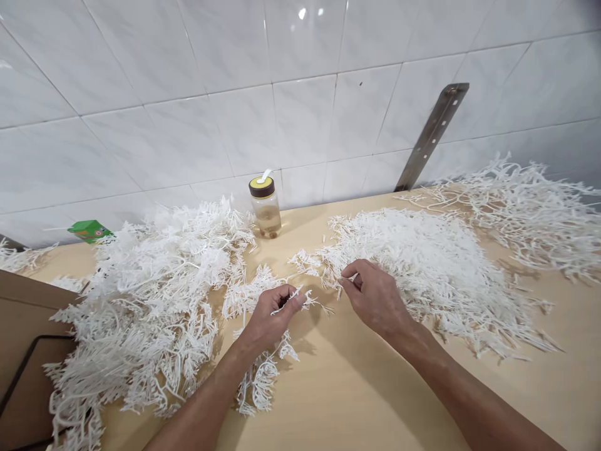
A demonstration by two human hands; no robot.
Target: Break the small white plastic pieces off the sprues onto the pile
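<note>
My left hand (277, 313) is closed on a small white branching piece (307, 300), whose thin tips stick out past the thumb to the right. My right hand (369, 289) has thumb and forefinger pinched together at the left edge of a heap of short white pieces (422, 257); what lies between the fingertips is too small to make out. Left of my left hand spreads a large pile of white branching strands (164, 288). Smaller white clusters (258, 382) lie under and beside my left wrist.
A clear jar with a yellow and black lid (267, 210) stands near the tiled wall (300, 119). A green carton (90, 230) is behind the left pile, a cardboard box (28, 344) at the left edge, a metal bracket (432, 138) against the wall. More white strands (530, 213) lie back right.
</note>
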